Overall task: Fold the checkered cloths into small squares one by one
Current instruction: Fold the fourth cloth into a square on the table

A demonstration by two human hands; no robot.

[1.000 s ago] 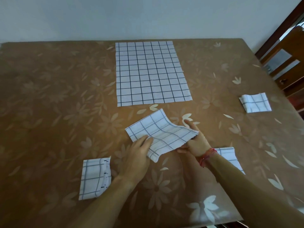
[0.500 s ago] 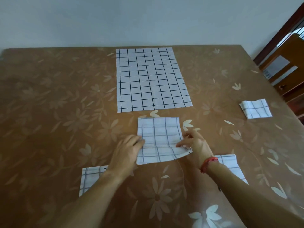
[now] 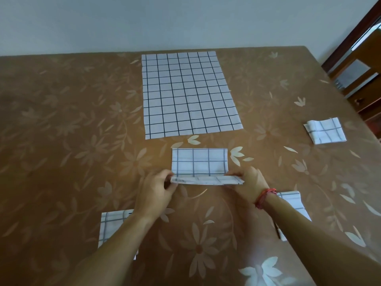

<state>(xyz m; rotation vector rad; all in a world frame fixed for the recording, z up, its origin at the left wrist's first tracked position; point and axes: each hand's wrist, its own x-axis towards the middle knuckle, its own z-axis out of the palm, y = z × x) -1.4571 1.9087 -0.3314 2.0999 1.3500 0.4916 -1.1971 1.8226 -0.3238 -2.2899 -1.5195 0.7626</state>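
Here the cloth lies crosswise (left hand, right hand pinching near corners).

bare table left, flat cloth ahead, folded cloths right

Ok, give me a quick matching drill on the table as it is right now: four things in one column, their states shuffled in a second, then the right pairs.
Things
1. big cloth
2. middle cloth
3. far-right cloth
4. red wristband

States
A. folded small, lying untouched
B. worn at the wrist
C. spread flat, unfolded
D. near edge raised, pinched by the left hand and the right hand

Pairs: 1-C, 2-D, 3-A, 4-B
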